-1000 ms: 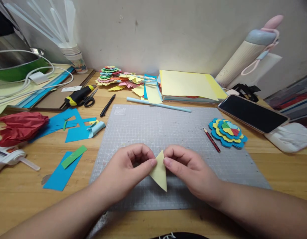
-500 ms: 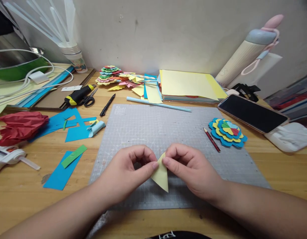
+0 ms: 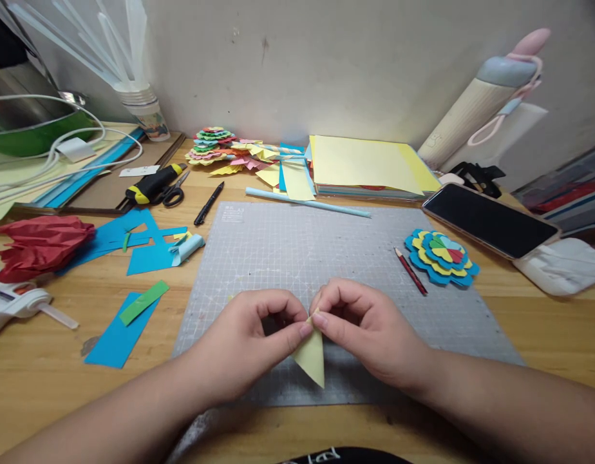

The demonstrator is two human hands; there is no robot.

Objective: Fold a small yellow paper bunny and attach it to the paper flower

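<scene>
yellow paper triangle [image 3: 311,356] pinched at its top by left hand [image 3: 252,338] and right hand [image 3: 362,332], fingertips together. grey cutting mat [image 3: 297,251] underneath, red pencil [image 3: 411,272] near.

Qty: cutting mat [image 3: 326,258] x1; yellow paper triangle [image 3: 313,356] x1; red pencil [image 3: 411,272] x1; pen [image 3: 208,203] x1; scissors [image 3: 174,192] x1; phone [image 3: 488,220] x1; glue gun [image 3: 12,303] x1.

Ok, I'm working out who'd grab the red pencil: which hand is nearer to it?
Right. The right hand pinches the yellow paper on the pencil's side, nearer the viewer than the red pencil. The left hand sits farther off, beyond the paper.
</scene>
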